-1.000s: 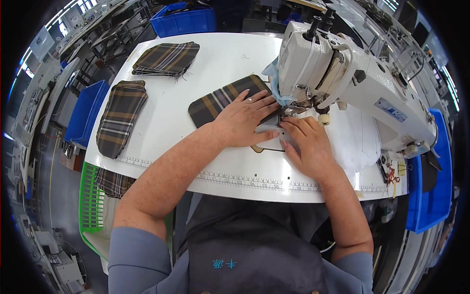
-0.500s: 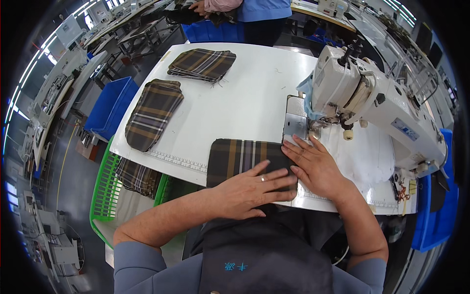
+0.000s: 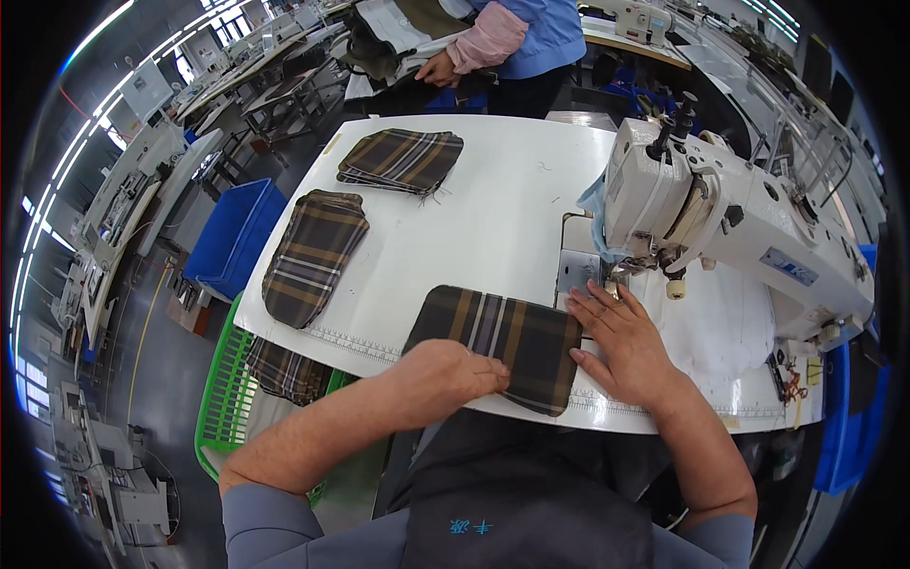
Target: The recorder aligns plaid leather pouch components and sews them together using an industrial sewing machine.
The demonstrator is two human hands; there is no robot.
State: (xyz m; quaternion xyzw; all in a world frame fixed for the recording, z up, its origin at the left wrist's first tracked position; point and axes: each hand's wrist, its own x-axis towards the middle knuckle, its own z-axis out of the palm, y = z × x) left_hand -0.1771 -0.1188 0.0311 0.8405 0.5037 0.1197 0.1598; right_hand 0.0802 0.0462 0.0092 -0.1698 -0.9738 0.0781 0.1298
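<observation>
A dark plaid fabric panel (image 3: 540, 353) with rounded corners lies at an angle across the front of the white sewing table (image 3: 474, 228). My left hand (image 3: 444, 375) is closed on its near edge, with the fingers drawn together. Spread flat, the fingers of my right hand (image 3: 621, 343) rest at the panel's right edge, just in front of the metal needle plate (image 3: 576, 272). Over that plate stands the head of a white sewing machine (image 3: 640, 194); its needle is too small to make out.
Two stacks of matching plaid panels, one at the back (image 3: 403, 161) and one at the left (image 3: 315, 256), lie on the table. Below the left edge, a green basket (image 3: 220, 403) holds more panels. A blue bin (image 3: 235, 237) stands beyond it. Across the table, a co-worker (image 3: 545, 43) handles garments.
My left hand has gone from lying spread on the panel to closing on its near edge. The panel has turned, its right end swinging nearer me. The whole view has shifted slightly.
</observation>
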